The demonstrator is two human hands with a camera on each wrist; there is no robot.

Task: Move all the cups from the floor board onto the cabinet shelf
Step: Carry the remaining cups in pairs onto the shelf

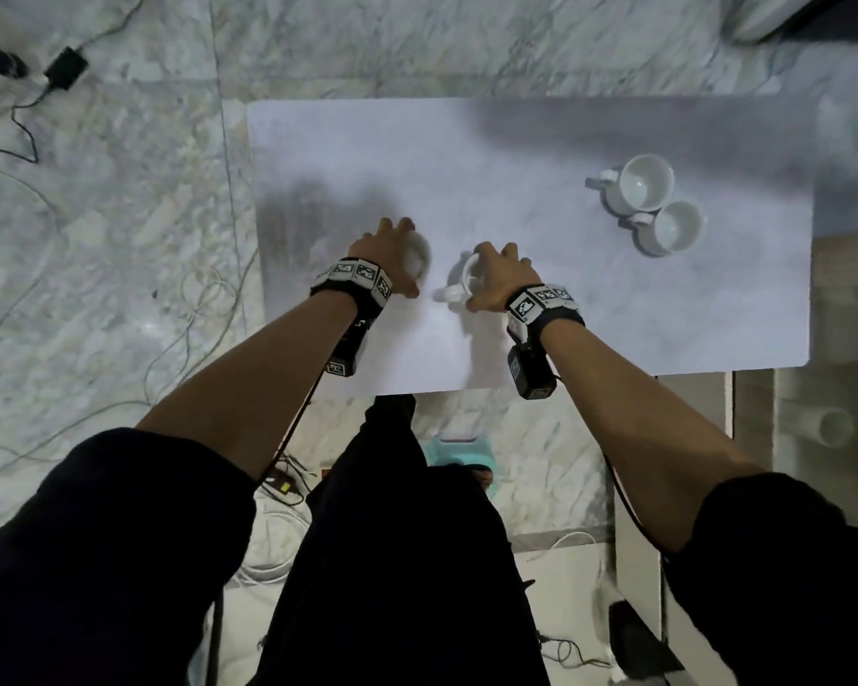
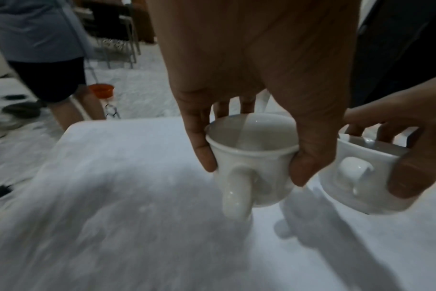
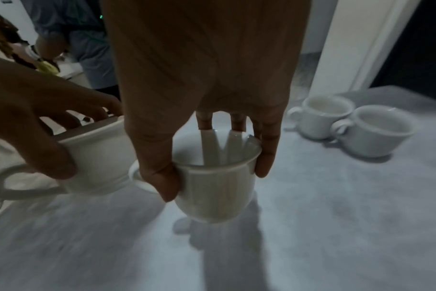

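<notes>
You had four plain white cups [image 1: 647,183] on a pale white board [image 1: 516,151] — grey-veined marble floor [image 1: 120,215] around it, black sleeves [image 1: 95,537], black-and-white checkered wristbands [image 1: 355,277].

This looks like a room in a home pressed into use for recording: the floor [image 1: 120,240] is polished grey-veined marble, with a white board [image 1: 516,141] laid flat on it and white ceramic cups [image 1: 647,183] standing at the board's far right. Loose cables [image 1: 11,299] trail across the marble on the left, a black power adapter [image 1: 65,67] lies at the far left, and more wiring gathers near the wearer's legs. The wrist views show another person [image 2: 45,49] standing beyond the board, metal chair legs [image 2: 122,39] behind them, and a pale doorframe [image 3: 356,49] on the far right.
</notes>
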